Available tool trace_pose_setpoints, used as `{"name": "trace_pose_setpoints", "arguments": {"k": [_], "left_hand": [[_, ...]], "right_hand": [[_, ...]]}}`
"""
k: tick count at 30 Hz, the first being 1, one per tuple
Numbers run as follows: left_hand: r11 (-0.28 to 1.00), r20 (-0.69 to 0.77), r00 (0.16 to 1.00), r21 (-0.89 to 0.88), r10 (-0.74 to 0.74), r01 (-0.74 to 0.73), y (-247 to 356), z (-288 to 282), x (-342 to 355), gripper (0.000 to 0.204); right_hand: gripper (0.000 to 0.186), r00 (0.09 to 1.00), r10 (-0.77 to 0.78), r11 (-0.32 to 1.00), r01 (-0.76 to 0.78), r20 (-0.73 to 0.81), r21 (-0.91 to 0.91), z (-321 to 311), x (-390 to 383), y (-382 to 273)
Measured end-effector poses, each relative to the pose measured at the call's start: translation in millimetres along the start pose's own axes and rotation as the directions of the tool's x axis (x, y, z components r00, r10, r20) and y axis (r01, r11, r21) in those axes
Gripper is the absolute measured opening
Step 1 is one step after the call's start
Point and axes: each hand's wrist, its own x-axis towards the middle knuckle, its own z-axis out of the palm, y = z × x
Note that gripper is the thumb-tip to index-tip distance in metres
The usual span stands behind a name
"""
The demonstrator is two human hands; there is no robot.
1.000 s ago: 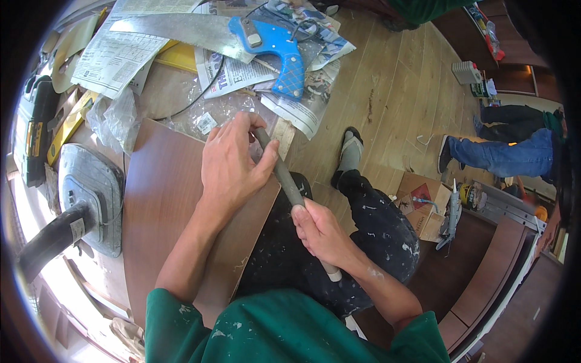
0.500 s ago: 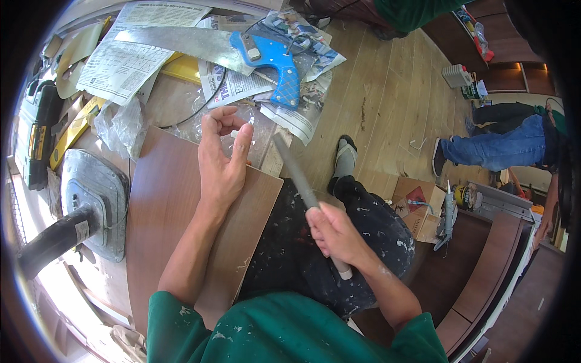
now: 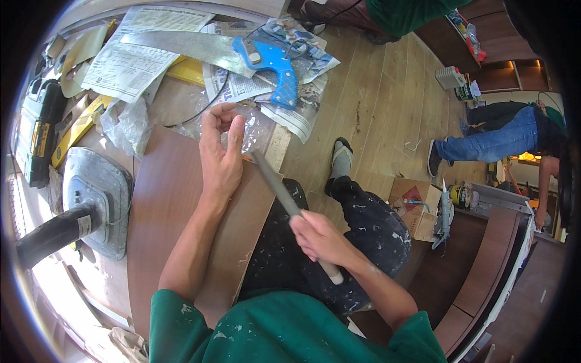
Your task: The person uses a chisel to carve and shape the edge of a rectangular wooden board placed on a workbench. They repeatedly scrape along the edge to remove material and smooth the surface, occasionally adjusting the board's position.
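A long grey file (image 3: 276,186) is gripped near its pale handle end by my right hand (image 3: 319,236), with the tip slanting up to the left. That tip is close to the far right corner of a brown wood-grain board (image 3: 163,199). Over the board's far end is my left hand (image 3: 222,151), its fingers loosely curled and the thumb standing apart. I see nothing held in it. My left forearm extends across the board. Beyond, a handsaw with a blue handle (image 3: 283,71) rests on newspapers (image 3: 130,60).
A dusty grey tool with a black tube (image 3: 100,206) sits left of the board, near a yellow spirit level (image 3: 78,130) and a black case (image 3: 42,130). Crumpled plastic (image 3: 127,124) is beside them. At right are a cardboard box (image 3: 414,202), a caulking gun (image 3: 445,215) and other people (image 3: 496,142).
My right hand and the file have moved left and slightly up, bringing the tip closer to the board's corner and my left hand. My left hand has turned slightly.
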Motion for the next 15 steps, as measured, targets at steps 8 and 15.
{"name": "trace_pose_setpoints", "arguments": {"k": [8,15], "left_hand": [[0.513,0.591,0.801,0.661,0.096,-0.548,46.1,10.7,-83.1,0.091],[0.780,0.847,0.501,0.190,0.176,-0.596,94.4,27.8,-132.4,0.087]], "right_hand": [[0.034,0.759,-0.256,0.903,0.409,-0.598,0.132,-12.6,-157.7,57.3],[0.037,0.669,-0.295,0.932,0.358,-0.683,-0.051,-4.1,-201.6,78.3]]}}
